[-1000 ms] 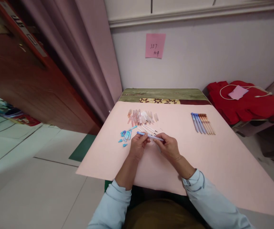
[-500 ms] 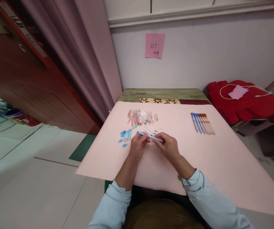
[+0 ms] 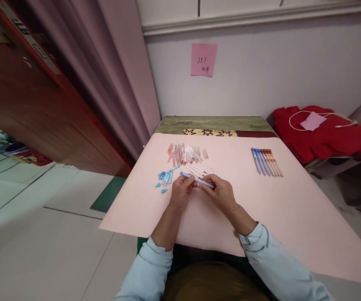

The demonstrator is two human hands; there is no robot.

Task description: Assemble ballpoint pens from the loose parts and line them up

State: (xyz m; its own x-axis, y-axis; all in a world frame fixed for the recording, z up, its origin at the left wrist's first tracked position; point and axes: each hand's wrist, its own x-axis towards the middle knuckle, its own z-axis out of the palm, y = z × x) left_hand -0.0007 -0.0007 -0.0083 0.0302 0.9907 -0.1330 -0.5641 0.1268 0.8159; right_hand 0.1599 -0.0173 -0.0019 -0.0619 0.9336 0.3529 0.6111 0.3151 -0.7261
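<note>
Between both hands I hold a blue pen (image 3: 195, 179), slanting down to the right over the pink sheet. My left hand (image 3: 181, 190) is closed on its bright blue end. Thumb and fingers of my right hand (image 3: 220, 191) pinch the paler end. Just beyond the hands lie several white refills (image 3: 195, 169) with dark tips. To the left are blue pen barrels (image 3: 167, 178) and small blue caps (image 3: 164, 190). Farther back is a heap of clear and pinkish pen parts (image 3: 177, 154).
A row of blue pens (image 3: 260, 161) and brown pens (image 3: 272, 162) lies at the right on the pink sheet (image 3: 262, 209). Red cloth (image 3: 293, 138) with a white cable sits beyond the table's right edge. A wall (image 3: 246, 79) stands behind, a curtain (image 3: 120, 75) at the left.
My right hand has shifted slightly left along the pen, its fingers closer to my left hand. The pen stays in both hands.
</note>
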